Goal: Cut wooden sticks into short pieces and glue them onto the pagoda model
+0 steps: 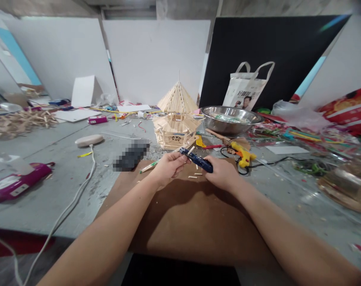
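My right hand [221, 172] is closed round the handle of a dark blue tool [196, 159], whose tip points left towards my left hand. My left hand [168, 166] is pinched shut on a small wooden stick [191, 149] right at the tool's tip. Both hands hover over a brown cardboard sheet [186, 222] with a few short stick pieces [195, 174] lying on it. Just behind the hands stands a pagoda-like model of wooden sticks [176, 119].
A yellow glue gun [243, 155] with a black cord lies to the right, and a steel bowl [229, 118] behind it. A white cable [73, 198] runs across the left. A pink packet [16, 180], a stick pile [19, 121] and a tote bag [247, 87] are around.
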`<state>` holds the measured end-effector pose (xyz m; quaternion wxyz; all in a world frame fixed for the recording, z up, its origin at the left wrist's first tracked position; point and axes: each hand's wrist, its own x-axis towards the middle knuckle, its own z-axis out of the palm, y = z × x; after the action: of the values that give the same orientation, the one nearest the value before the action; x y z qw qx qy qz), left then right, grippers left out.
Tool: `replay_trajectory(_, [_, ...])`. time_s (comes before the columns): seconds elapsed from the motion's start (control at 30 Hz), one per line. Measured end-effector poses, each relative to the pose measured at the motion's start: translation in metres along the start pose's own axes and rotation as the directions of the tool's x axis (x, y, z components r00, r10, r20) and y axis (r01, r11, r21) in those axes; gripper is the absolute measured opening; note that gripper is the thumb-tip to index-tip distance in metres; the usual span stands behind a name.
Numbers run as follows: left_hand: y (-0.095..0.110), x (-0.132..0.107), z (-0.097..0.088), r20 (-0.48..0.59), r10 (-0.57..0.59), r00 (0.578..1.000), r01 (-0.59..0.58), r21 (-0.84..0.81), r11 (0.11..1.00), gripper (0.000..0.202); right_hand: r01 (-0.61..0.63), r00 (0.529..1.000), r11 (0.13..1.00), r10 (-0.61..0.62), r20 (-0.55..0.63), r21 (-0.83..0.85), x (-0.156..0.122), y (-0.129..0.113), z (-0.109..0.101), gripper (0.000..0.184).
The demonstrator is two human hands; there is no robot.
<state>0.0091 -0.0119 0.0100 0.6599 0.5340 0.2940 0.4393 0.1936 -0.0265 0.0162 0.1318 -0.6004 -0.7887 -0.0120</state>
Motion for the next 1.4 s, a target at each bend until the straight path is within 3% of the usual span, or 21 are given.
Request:
replay_trajectory(0.4, [0.004, -0.004, -0.001, 0.081, -0.113, 0.99, 0.119, -0.08, 0.99, 0.027, 0.042, 0.999, 0.997, -0.043, 0.022, 0.062, 0.001, 0.001, -0.002, 0.034])
replay_trajectory(0.63, [-0.001, -0.002, -0.013, 0.184, -0.185, 0.965, 0.204, -0.092, 0.975, 0.024, 0.051, 0.998, 0.999, -0.05, 0.038, -0.001, -0.001, 0.001, -0.002, 0.029])
replay_trajectory(0.87, [-0.003, -0.001, -0.016, 0.22, -0.168, 0.961, 0.193, -0.099, 0.976, 0.022, 0.033, 0.999, 0.999, -0.031, 0.042, -0.04, -0.001, -0.003, -0.004, 0.026])
replay_trajectory(1.03, [-0.001, -0.002, -0.012, 0.147, -0.12, 0.982, 0.128, -0.048, 0.991, 0.024, 0.006, 0.999, 0.999, -0.004, 0.046, -0.052, -0.001, -0.003, -0.003, 0.026])
replay_trajectory(1.17, [-0.005, 0.001, -0.006, -0.003, 0.031, 1.0, -0.03, 0.122, 0.992, 0.027, -0.045, 0.998, 0.995, 0.049, 0.048, -0.085, 0.0, -0.003, -0.001, 0.026])
replay_trajectory(1.3, [-0.009, 0.005, -0.001, -0.166, 0.21, 0.964, -0.147, 0.323, 0.935, 0.028, -0.096, 0.994, 0.992, 0.1, 0.049, -0.076, 0.001, -0.003, 0.0, 0.028])
replay_trajectory(1.4, [-0.008, 0.006, 0.002, -0.205, 0.267, 0.942, -0.178, 0.37, 0.912, 0.028, -0.103, 0.993, 0.994, 0.106, 0.06, -0.044, 0.001, -0.004, 0.0, 0.027])
